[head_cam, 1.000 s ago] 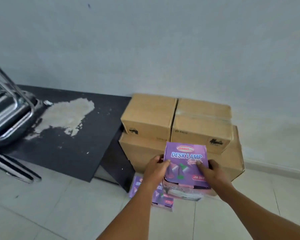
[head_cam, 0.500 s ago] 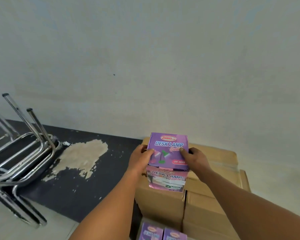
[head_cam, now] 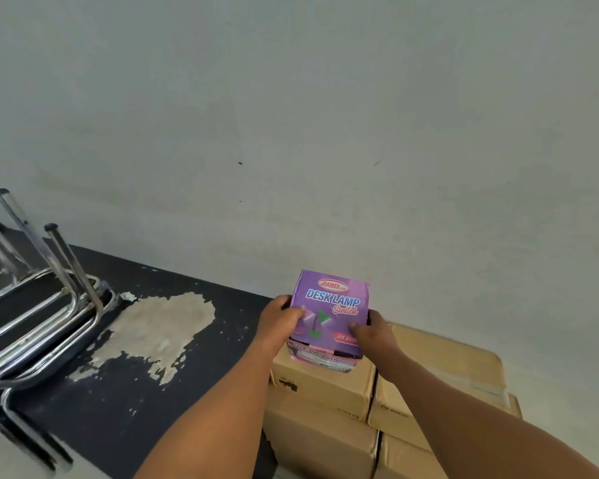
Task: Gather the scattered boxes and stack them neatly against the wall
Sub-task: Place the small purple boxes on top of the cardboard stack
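Low in the middle of the frame, brown boxes (head_cam: 322,388) are already piled in rows against the wall (head_cam: 291,115). I think that part of the job is done. The purple box (head_cam: 329,312) is at the top of the pile, on or just above the upper left brown box; I cannot tell if it is fully down. The left hand (head_cam: 279,319) holds its left side and the right hand (head_cam: 369,331) holds its right side, fingers curled on the front. The job left looks like setting it straight and letting go. More loose boxes may be out of sight.

The purple box is shiny cardboard. It says "DESK LAMP Switch" and shows a little green lamp. A pink box seems to sit under it.
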